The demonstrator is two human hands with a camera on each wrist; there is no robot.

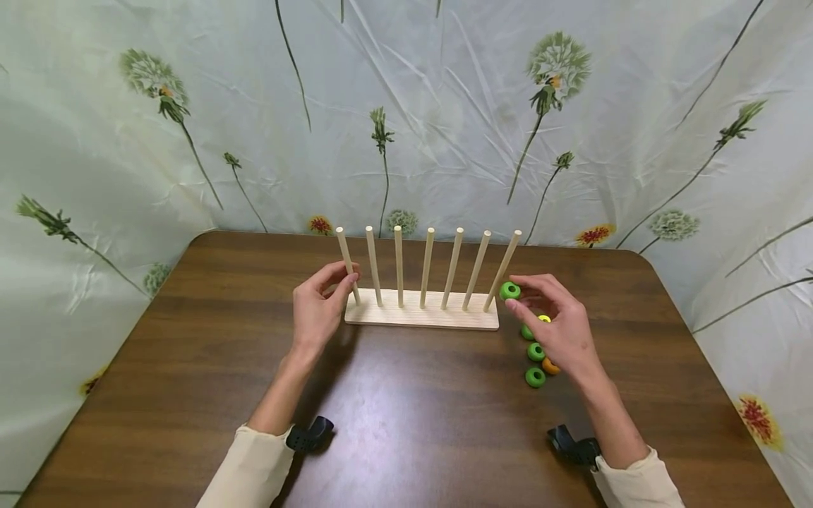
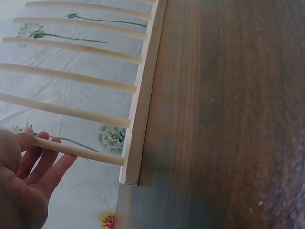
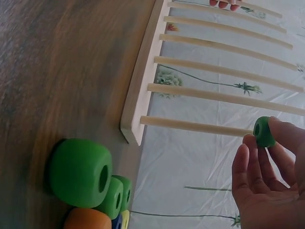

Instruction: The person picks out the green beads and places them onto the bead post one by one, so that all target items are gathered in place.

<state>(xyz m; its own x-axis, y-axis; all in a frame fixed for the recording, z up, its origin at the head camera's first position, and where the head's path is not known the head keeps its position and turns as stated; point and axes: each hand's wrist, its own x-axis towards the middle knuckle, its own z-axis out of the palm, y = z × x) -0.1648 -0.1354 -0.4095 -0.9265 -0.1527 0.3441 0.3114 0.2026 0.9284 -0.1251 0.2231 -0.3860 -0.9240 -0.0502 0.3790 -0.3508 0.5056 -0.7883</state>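
Observation:
A pale wooden stand with several upright pegs in a row sits toward the far side of the table. My left hand holds the leftmost peg between thumb and fingers, above the base. Near the rightmost peg, my right hand pinches a green bead with thumb and fingertips. The bead's hole shows, and the bead is beside the peg, not around it. Below the right hand lie loose beads, among them a green bead and an orange bead.
A yellow bead is partly covered by the right hand. A blue bead shows a sliver in the right wrist view. Behind the brown wooden table hangs a floral cloth.

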